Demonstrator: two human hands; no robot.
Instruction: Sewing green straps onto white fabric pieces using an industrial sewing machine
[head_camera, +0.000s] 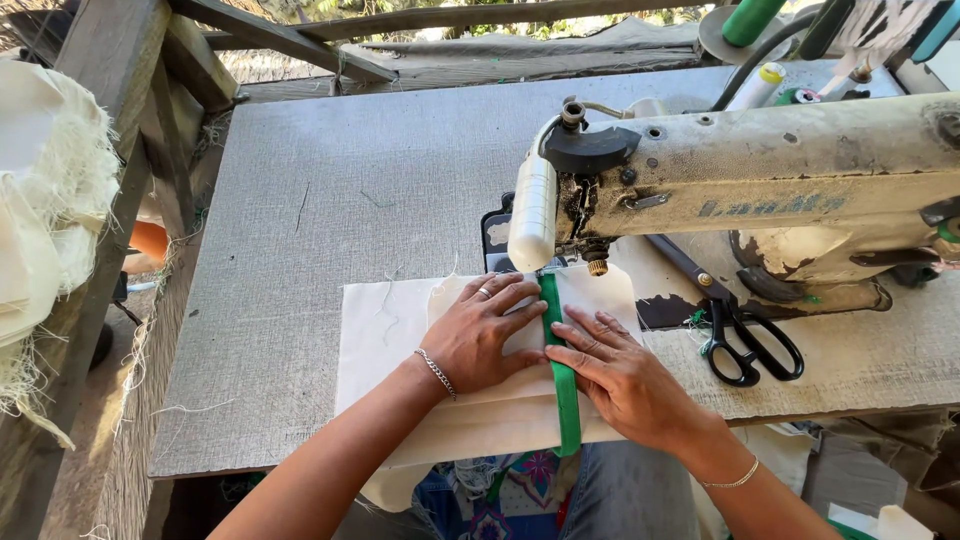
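I have both hands flat on the cloth (400, 340) in the lower middle of the frame, just in front of the sewing machine (760, 190). My left hand (480, 335) lies palm down with fingers spread on the cream fabric, fingertips touching the left edge of the green tape (562, 380). My right hand (620, 375) lies open on the other side, its fingers pressing against the tape's right edge. Neither hand grips anything; both only press down.

The tape runs from under the needle area toward the bottom of the frame, over the table (330, 190) edge. I judge the cloth light, soft and quick to wrinkle or slide on the table, and the tape thin and limp, so flat palms close beside the tape suit it better than a pinch.

The needle and foot are hidden behind the machine head, so I cannot tell whether the tape is under them. The cloth's near edge hangs out of sight below the table. Black scissors (745, 340) lie right of centre, near my right hand but apart from it. At the left edge of the frame a stack of frayed cream fabric (45, 210) is cut off.
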